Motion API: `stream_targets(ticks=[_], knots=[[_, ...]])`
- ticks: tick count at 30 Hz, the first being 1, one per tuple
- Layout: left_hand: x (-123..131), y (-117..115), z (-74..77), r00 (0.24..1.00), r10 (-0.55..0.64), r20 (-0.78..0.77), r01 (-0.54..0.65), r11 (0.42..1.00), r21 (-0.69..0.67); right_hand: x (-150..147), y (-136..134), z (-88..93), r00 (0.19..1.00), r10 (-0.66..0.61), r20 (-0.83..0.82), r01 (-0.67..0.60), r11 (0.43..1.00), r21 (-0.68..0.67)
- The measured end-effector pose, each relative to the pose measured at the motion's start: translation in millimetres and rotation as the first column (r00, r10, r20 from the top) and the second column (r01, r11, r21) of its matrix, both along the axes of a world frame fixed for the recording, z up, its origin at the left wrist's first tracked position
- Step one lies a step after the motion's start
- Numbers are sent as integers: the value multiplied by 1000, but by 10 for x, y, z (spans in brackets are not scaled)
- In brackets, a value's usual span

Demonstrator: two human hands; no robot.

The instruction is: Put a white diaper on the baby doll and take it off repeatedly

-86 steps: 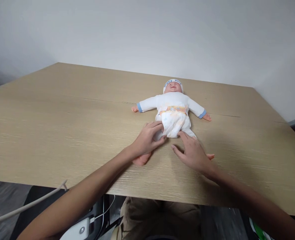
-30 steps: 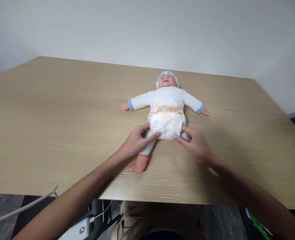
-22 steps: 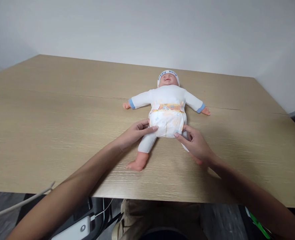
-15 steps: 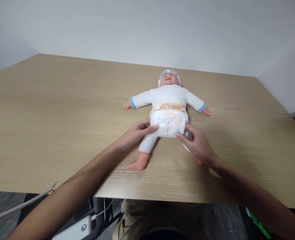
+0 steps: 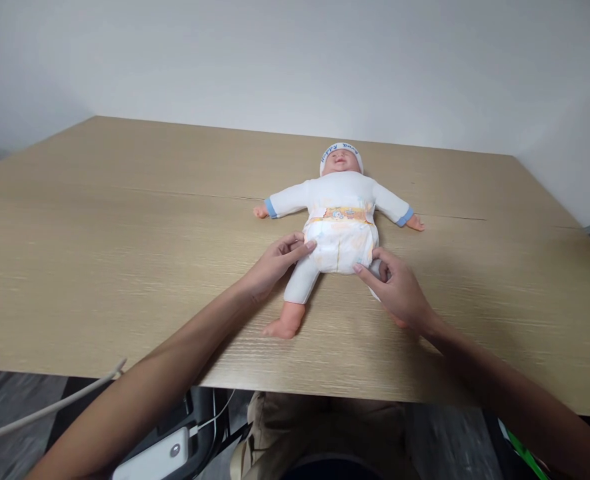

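A baby doll (image 5: 341,195) in a white suit and cap lies on its back on a wooden table (image 5: 125,233), arms spread. It wears a white diaper (image 5: 341,241) with an orange patterned waistband. My left hand (image 5: 275,261) pinches the diaper's edge at the doll's near-left hip, fingers closed on the fabric. My right hand (image 5: 395,289) grips the diaper's edge at the other hip and covers the doll's leg on that side. The doll's other leg and bare foot (image 5: 281,327) point toward me.
A pale wall rises behind the table. Below the table's near edge I see a white cable (image 5: 45,412), a white device (image 5: 155,460), my lap in khaki trousers (image 5: 315,433) and something green (image 5: 522,457) at the lower right.
Both hands slid from the doll's crotch and legs out to the diaper's leg edges at the hips. The left leg came into view. The view shifted slightly.
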State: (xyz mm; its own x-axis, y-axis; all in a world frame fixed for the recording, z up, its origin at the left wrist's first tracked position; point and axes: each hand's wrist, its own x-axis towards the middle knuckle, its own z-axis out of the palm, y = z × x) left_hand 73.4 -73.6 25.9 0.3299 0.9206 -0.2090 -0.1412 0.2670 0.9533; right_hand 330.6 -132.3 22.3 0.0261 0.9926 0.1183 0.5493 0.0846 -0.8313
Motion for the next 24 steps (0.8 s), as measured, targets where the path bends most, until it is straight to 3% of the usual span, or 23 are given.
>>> stream_targets(ticks=[7, 10, 13, 15, 19, 24], knots=[[-15, -39, -22, 999, -13, -43, 15, 999, 43, -22, 14, 38, 999, 35, -5, -35, 999, -8], [7, -87, -48, 974, 18, -224, 30, 978, 208, -34, 14, 32, 996, 56, 69, -59, 997, 48], [35, -114, -59, 907, 46, -418, 129, 915, 381, -45, 22, -12, 977, 69, 203, -97, 986, 132], [42, -106, -57, 876, 39, -481, 195, 883, 427, -46, 36, -54, 960, 80, 267, -124, 980, 153], [27, -48, -70, 887, -23, -461, 240, 875, 420, -25, 67, -118, 955, 92, 283, -136, 981, 138], [19, 6, -134, 943, -84, -322, 202, 913, 354, 31, 85, -103, 986, 126, 105, -135, 987, 84]])
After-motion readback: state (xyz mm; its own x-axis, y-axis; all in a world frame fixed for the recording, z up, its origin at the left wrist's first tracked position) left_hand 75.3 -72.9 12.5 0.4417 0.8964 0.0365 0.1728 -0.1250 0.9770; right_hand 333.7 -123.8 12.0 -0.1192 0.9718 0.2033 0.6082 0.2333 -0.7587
